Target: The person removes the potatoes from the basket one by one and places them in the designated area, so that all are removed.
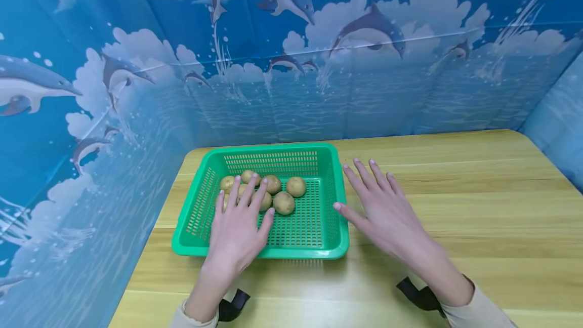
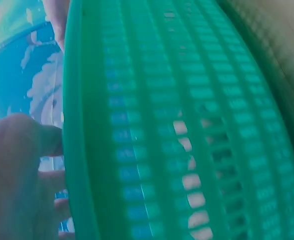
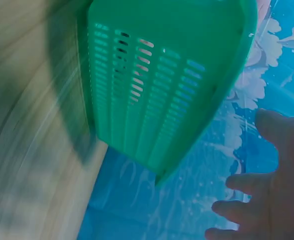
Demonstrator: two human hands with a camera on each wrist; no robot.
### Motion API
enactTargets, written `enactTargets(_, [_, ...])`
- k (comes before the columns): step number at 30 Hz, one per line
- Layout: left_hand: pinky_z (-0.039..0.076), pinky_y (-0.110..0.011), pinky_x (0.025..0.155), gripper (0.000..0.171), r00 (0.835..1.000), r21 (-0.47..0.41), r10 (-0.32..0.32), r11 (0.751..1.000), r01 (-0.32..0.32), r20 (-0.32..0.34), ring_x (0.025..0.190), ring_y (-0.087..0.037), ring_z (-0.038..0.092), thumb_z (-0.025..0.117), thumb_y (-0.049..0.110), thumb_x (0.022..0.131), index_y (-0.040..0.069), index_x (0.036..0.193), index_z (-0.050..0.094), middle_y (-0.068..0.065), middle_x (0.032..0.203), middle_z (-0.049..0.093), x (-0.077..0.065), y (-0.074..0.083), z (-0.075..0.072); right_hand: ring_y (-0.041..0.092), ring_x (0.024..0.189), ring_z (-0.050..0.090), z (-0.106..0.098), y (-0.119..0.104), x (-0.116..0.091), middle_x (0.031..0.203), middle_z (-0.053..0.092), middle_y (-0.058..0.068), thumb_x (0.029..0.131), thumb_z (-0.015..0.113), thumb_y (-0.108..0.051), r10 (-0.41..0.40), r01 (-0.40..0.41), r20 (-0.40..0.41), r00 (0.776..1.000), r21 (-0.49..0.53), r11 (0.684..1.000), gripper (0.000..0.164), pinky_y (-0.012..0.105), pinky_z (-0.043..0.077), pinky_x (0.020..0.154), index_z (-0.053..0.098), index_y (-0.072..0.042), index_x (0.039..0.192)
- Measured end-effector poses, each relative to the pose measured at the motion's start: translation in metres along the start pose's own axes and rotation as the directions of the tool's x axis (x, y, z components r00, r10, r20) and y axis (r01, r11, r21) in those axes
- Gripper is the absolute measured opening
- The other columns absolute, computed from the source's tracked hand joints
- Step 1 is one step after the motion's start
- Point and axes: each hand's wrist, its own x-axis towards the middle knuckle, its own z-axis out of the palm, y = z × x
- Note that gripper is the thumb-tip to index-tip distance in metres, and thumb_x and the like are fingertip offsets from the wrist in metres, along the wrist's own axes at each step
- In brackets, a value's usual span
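A green plastic basket [image 1: 306, 253] with slotted walls stands on the wooden table, holding several potatoes [image 1: 284, 203] grouped toward its back left. My left hand [image 1: 237, 234] is over the basket's front rim, palm down and fingers spread, overlapping some potatoes in the head view. To the right of the basket, my right hand [image 1: 387, 216] hovers over the table with fingers apart, its thumb tip right at the side rim. Each wrist view shows the basket's slotted wall [image 2: 161, 100] close up, with the fingers beyond the rim. Neither hand grips anything.
The light wooden table [image 1: 478, 201] extends to the right of the basket and in front of it. A blue curtain [image 1: 291, 100] printed with dolphins and clouds hangs behind the table and along the left side. Dark straps [image 1: 233, 305] show at both wrists.
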Motion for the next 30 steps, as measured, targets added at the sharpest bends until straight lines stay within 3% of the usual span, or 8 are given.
enactTargets(11, [0.014,-0.061,0.113,0.052,0.996,-0.049,-0.005,0.999,0.001,-0.089,0.148,-0.031,0.015,0.046,0.041,0.101,0.02,0.149,0.045,-0.001,0.157,0.034,-0.012,-0.043,-0.002,0.027,0.15,0.0,0.015,-0.011,0.028,0.165,0.005,0.0,0.098,0.037,-0.064,-0.16,0.16,-0.04,0.986,0.018,0.987,0.076,0.058,0.009,0.115,0.015,-0.025,0.159])
enactTargets(19, [0.015,-0.064,0.11,0.047,0.99,-0.149,-0.051,0.988,0.031,-0.135,0.146,-0.034,0.021,0.051,0.032,0.101,0.015,0.145,0.05,-0.005,0.156,0.035,-0.024,-0.077,-0.002,0.027,0.15,0.003,0.025,-0.016,0.045,0.164,0.006,-0.003,0.099,0.044,-0.057,-0.307,0.311,-0.054,0.95,0.1,0.945,0.071,0.056,0.009,0.116,0.021,-0.024,0.158])
enactTargets(30, [0.021,-0.064,0.108,0.04,0.978,-0.287,-0.128,0.955,0.077,-0.162,0.14,-0.039,0.031,0.057,0.019,0.099,0.009,0.138,0.056,-0.009,0.147,0.047,-0.036,-0.117,0.008,0.025,0.15,0.006,0.036,-0.022,0.062,0.163,0.012,-0.005,0.099,0.049,-0.052,-0.403,0.404,-0.037,0.914,0.164,0.9,0.067,0.055,0.015,0.115,0.025,-0.027,0.157])
